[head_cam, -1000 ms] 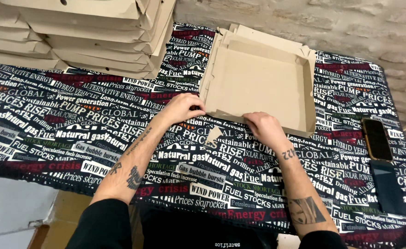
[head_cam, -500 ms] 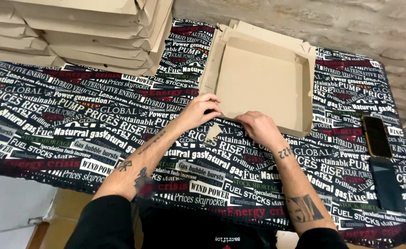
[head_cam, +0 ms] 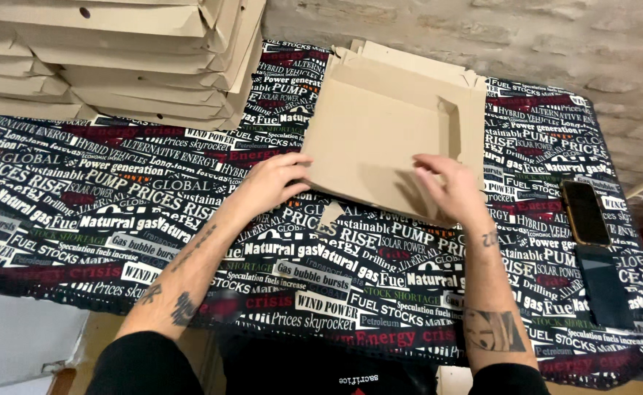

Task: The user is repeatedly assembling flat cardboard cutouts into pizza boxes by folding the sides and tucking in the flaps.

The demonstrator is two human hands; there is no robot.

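Since half a second ago my right hand [head_cam: 449, 192] has moved up off the near edge and onto the floor of the cardboard box [head_cam: 380, 135]; my left hand [head_cam: 274, 179] has hardly shifted. The near flap now lies lower, close to flat.

Left hand: fingers together, tips pressing the box's near-left edge, thumb on top. Nothing clamped, just holding the card down.

Right hand: fingers spread slightly, palm down on the box near its near-right corner, flat on the card, not gripping.

Box sits open on the printed tablecloth [head_cam: 116, 212], at the far middle of the table, its far and right walls folded up, the near side low. A small cardboard tab [head_cam: 328, 213] pokes out under the near edge, between my hands.

Stack of folded flat boxes [head_cam: 109, 58] at far left, well apart from my hands. Two phones [head_cam: 584, 212] lie on the cloth to the right, near the table's edge.
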